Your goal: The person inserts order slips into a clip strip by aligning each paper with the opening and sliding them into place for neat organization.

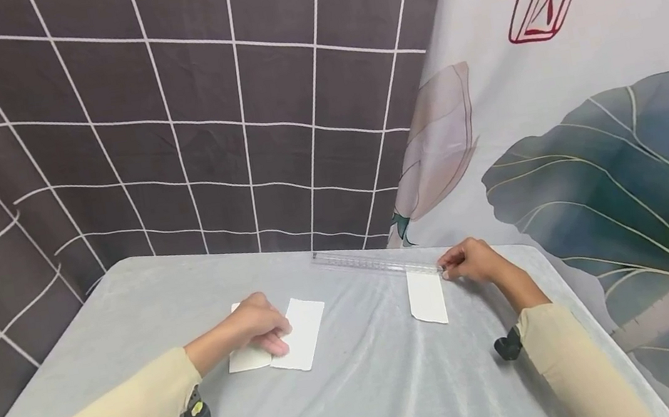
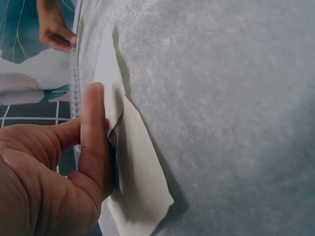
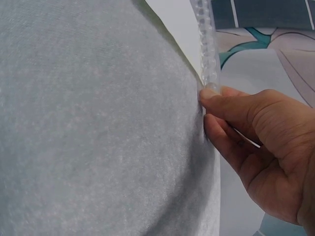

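Note:
My left hand (image 1: 261,322) lies over two white paper pieces at the left middle of the table. Its fingers are fairly straight and touch the paper; the left piece (image 1: 247,360) is partly covered, and the right piece (image 1: 308,328) slants beside it. In the left wrist view, the edges of the paper (image 2: 140,167) lift a little and overlap. Farther right, my right hand (image 1: 472,261) pinches the right end of a clear plastic ruler (image 1: 362,263) between thumb and fingertips. A third white paper piece (image 1: 427,299) has its top edge at the ruler, near that hand.
A grey cloth covers the table (image 1: 363,399), with creases toward the front. Behind its back edge hangs a dark curtain (image 1: 209,148) with white grid lines. A pale curtain with leaf prints (image 1: 620,166) hangs to the right.

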Demonstrator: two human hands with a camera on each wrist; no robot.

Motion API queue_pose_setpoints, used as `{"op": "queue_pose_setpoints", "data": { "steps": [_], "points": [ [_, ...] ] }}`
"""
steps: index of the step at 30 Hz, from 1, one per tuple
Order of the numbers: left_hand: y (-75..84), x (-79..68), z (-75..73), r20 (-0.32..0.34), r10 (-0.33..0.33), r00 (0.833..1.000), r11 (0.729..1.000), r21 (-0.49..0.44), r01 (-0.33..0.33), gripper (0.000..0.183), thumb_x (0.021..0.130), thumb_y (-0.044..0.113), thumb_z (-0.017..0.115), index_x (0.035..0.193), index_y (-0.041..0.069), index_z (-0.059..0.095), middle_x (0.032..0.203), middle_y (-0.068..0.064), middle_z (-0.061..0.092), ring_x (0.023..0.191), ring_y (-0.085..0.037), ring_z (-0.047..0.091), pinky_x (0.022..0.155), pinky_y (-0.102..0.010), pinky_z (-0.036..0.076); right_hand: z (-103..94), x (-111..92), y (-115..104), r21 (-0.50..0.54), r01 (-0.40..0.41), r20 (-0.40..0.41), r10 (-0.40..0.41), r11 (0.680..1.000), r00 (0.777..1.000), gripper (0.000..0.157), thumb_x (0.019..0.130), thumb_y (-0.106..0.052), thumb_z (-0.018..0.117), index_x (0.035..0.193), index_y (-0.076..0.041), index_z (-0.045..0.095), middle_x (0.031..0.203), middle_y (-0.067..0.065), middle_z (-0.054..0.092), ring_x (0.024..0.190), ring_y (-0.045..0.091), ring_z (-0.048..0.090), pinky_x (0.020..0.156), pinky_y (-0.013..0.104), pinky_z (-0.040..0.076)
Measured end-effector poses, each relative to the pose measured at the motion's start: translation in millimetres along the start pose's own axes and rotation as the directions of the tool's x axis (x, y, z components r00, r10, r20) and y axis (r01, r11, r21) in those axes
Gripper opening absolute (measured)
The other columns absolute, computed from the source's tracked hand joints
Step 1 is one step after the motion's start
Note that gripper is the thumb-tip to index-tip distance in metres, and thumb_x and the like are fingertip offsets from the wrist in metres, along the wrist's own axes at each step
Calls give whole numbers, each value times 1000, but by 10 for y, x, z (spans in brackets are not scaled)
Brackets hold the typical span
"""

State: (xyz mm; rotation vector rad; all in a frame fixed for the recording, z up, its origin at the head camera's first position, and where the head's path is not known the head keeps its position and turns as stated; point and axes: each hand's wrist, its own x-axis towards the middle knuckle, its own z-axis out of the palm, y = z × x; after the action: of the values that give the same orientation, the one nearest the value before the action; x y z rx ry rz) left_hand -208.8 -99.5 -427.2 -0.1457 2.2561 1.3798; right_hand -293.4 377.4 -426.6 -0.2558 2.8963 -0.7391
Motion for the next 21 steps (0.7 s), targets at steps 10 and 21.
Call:
{"op": "queue_pose_setpoints", "data": {
  "steps": [10, 21],
  "points": [
    [41, 27, 43, 23, 84, 996, 996, 31, -85, 6, 92, 2, 78, 92, 0, 73, 67, 0, 58, 50, -6, 59, 46, -15, 55, -9, 23, -57, 5, 26, -10, -26, 1000, 1000, 23, 91, -4, 91, 113, 0, 87, 100, 11, 86, 88, 14, 70, 75, 26, 58],
    [137, 95, 182, -3, 205, 979, 979, -4, -205, 14, 102, 8, 75, 112, -1, 70, 97, -12, 74, 85, -22, 73, 71, -29, 66, -26, -9, -34, 5, 5, -7, -5, 1000, 1000, 23, 92, -4, 90, 114, 0, 87, 102, 11, 86, 89, 15, 70, 75, 26, 58]
  ]
}}
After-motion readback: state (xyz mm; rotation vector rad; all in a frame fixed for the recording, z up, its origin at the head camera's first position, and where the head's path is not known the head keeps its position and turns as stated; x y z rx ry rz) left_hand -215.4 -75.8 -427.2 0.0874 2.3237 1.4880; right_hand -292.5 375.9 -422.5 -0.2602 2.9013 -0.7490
